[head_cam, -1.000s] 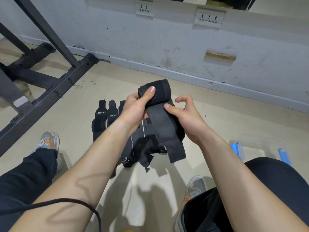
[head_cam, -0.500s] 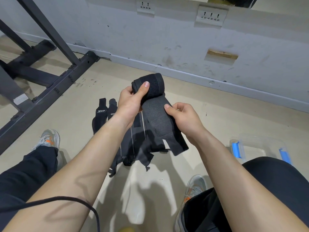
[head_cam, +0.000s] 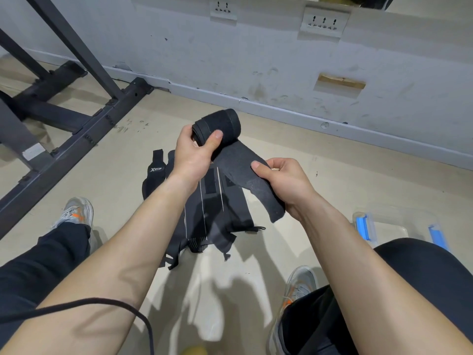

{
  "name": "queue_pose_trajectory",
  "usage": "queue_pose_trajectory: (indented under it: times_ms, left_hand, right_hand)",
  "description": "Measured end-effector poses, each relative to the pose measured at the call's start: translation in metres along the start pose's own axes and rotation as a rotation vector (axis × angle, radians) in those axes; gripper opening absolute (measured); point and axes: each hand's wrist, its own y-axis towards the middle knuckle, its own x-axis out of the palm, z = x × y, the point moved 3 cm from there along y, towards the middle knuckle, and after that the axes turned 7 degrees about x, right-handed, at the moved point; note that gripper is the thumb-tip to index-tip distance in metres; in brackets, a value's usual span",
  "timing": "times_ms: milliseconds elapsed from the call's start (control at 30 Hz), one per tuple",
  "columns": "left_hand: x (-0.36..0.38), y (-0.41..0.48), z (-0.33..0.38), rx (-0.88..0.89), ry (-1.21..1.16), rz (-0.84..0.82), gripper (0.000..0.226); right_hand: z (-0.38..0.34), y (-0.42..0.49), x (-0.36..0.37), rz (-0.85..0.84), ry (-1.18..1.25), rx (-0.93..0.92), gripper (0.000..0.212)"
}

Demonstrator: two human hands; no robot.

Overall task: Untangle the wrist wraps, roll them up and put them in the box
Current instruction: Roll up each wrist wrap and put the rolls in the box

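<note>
Landmark: pile of loose wrist wraps [head_cam: 212, 208] on the floor, straight ahead between the feet.
Roll [head_cam: 220, 124]: held in the air above the far edge of the pile. Higher and further left than a second ago, tipped to show its spiral end.
Left hand [head_cam: 194, 155]: curled round the roll, thumb pressed across its near side, fingers hidden behind.
Tail [head_cam: 243, 167]: no longer hanging slack over the pile. Now drawn out flat and fairly taut from the roll, slanting down over the pile's right side.
Right hand [head_cam: 284, 180]: pinching the tail, thumb on top, fingers curled underneath. Further right over the pile than a second ago.
Meaning: probably tensioning before the next turns. Rolling of this wrap well along but unfinished, with a stretch of tail left to wind.
Box [head_cam: 394, 226]: clear with blue clips, on the floor well to the right of the pile, partly behind the right knee. Contents impossible to tell.
Remaining: pile untouched, several wraps side by side, seemingly not yet rolled.
</note>
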Motion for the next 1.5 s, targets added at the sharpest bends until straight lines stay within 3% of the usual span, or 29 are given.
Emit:
queue_pose_trajectory:
  times_ms: [167,367,500,667,867,933,1067,1167,1333,1400,1500]
  left_hand:
    - [0.007,-0.011,-0.005,0.131,0.195,-0.043,0.06]
    - [0.005,-0.014,-0.008,0.027,-0.005,-0.125,0.041]
    - [0.016,-0.029,-0.006,-0.012,-0.091,-0.301,0.039]
    - [0.019,-0.036,-0.003,-0.016,-0.111,-0.366,0.039]
    - [0.023,-0.044,0.002,0.058,0.001,-0.463,0.048]
    - [0.026,-0.046,0.002,0.054,-0.013,-0.457,0.049]
    - [0.032,-0.052,-0.005,-0.08,-0.154,-0.438,0.055]
    - [0.038,-0.057,-0.001,-0.276,-0.315,-0.374,0.037]
    - [0.039,-0.054,0.004,-0.311,-0.226,-0.323,0.035]
    - [0.036,-0.05,0.004,-0.295,-0.224,-0.295,0.03]
    - [0.032,-0.046,0.004,-0.311,-0.277,-0.277,0.043]
  right_hand:
    - [0.0,0.001,0.0,-0.025,0.065,0.036,0.024]
    - [0.006,0.001,-0.01,-0.096,-0.294,0.128,0.015]
    - [-0.004,0.0,-0.006,-0.032,-0.053,0.019,0.019]
    - [-0.008,0.001,-0.007,-0.074,0.106,0.049,0.045]
    - [-0.005,-0.002,0.003,-0.164,0.077,0.016,0.067]
    - [-0.005,-0.004,0.006,-0.133,0.167,0.002,0.081]
    - [-0.006,-0.003,0.004,-0.08,0.25,-0.027,0.054]
    - [-0.007,-0.001,0.001,-0.089,0.267,-0.056,0.047]
    - [-0.007,-0.004,0.0,-0.141,0.235,-0.07,0.035]
    - [-0.007,-0.005,0.0,-0.161,0.255,-0.06,0.041]
    - [-0.005,-0.005,0.001,-0.158,0.212,0.002,0.069]
